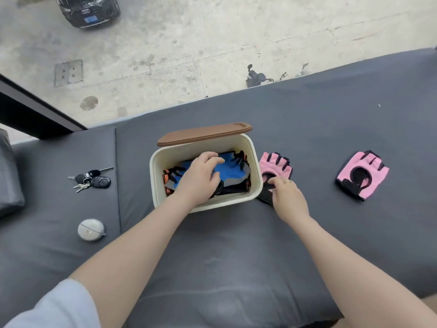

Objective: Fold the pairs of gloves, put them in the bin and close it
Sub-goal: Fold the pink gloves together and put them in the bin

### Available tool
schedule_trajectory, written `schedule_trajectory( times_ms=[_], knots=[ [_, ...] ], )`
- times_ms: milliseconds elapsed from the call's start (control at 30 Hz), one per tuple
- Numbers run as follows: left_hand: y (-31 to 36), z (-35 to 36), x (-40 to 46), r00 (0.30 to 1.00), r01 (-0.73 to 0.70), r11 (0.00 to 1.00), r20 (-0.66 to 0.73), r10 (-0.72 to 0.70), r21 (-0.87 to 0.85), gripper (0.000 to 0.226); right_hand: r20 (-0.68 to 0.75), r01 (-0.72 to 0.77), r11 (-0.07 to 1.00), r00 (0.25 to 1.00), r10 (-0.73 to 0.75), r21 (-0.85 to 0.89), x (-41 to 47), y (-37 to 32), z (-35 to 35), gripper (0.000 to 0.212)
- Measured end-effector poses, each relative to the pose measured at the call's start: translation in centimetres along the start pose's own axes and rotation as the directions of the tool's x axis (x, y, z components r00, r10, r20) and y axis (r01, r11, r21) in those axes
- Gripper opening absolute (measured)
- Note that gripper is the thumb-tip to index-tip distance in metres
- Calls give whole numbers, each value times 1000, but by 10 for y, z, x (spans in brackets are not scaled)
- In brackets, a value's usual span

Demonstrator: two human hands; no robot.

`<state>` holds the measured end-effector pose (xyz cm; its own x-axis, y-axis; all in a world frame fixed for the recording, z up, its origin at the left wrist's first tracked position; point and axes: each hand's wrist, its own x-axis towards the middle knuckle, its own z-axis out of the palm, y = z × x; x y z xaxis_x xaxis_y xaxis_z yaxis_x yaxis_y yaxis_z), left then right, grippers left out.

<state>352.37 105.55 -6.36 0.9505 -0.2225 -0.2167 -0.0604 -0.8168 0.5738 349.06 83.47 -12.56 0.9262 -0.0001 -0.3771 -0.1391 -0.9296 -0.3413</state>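
Observation:
A cream bin (256, 171) stands on the grey cushion, its brown lid (204, 134) tipped up at the far rim. Inside lie a blue and grey glove (233, 170) and black and orange gloves (169, 179). My left hand (201, 177) reaches into the bin and presses on the blue glove with curved fingers. Just right of the bin lies a pink and black glove (274, 165); my right hand (287, 196) pinches its near cuff. A second pink glove (361, 175) lies flat farther right, apart from both hands.
A bunch of keys (93, 179) lies left of the bin, and a round white case (91, 229) sits nearer on the left. The grey cushion (331, 129) ends at a window edge behind the bin. A dark folded cushion sits at the far left.

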Motion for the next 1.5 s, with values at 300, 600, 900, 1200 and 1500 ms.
schedule_trajectory(
  times_ms=[300,600,900,1200,1500],
  knots=[
    [32,28,-15,986,-145,989,-86,141,-39,26,93,145,943,988,-122,-299,3,26,36,46],
    [75,60,-8,967,-253,952,-82,243,-173,27,118,-201,641,978,171,741,-36,59,-8,6],
    [134,113,13,940,-38,967,320,121,-254,25,83,-126,570,991,100,812,-62,91,-53,21],
    [128,128,19,963,48,943,266,44,-329,18,-160,-269,894,926,343,357,-6,182,-39,34],
    [128,125,5,963,-26,942,244,114,-335,16,-71,-236,959,971,227,-155,-4,187,-8,28]
  ],
)
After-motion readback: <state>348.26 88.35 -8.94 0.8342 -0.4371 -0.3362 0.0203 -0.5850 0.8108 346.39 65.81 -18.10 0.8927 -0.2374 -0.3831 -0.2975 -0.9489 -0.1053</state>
